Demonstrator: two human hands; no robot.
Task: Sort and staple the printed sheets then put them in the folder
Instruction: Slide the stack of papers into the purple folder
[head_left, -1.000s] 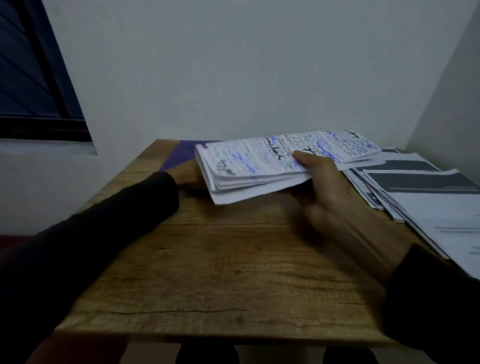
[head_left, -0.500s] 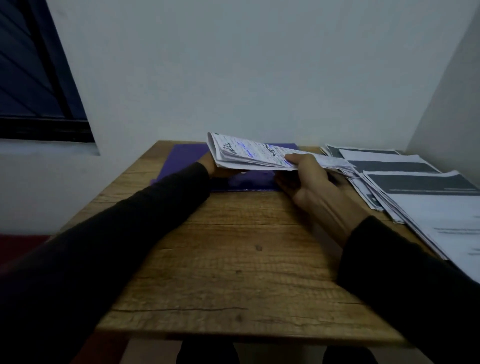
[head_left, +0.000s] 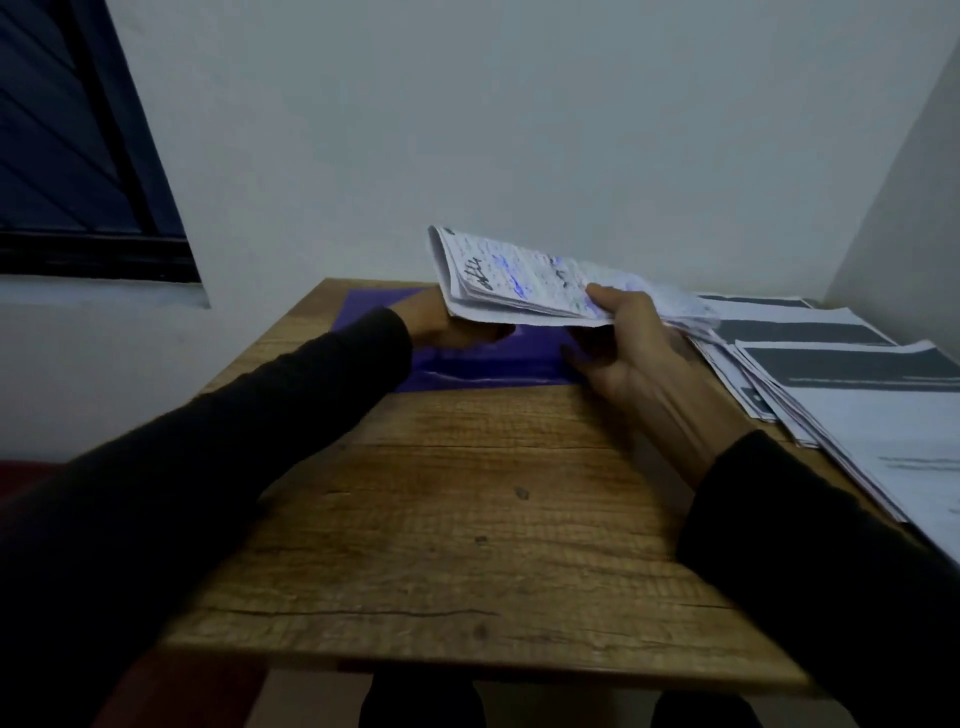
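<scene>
Sheets (head_left: 524, 278) hang above the purple folder (head_left: 483, 358) at the bench's (head_left: 467, 519) far edge, right hand (head_left: 631, 343) pinching their near edge, left hand (head_left: 447, 325) gripping underneath. Loose pages could fan out and slide onto the stacks (head_left: 831, 374) along the right edge if either grip slackens.
</scene>
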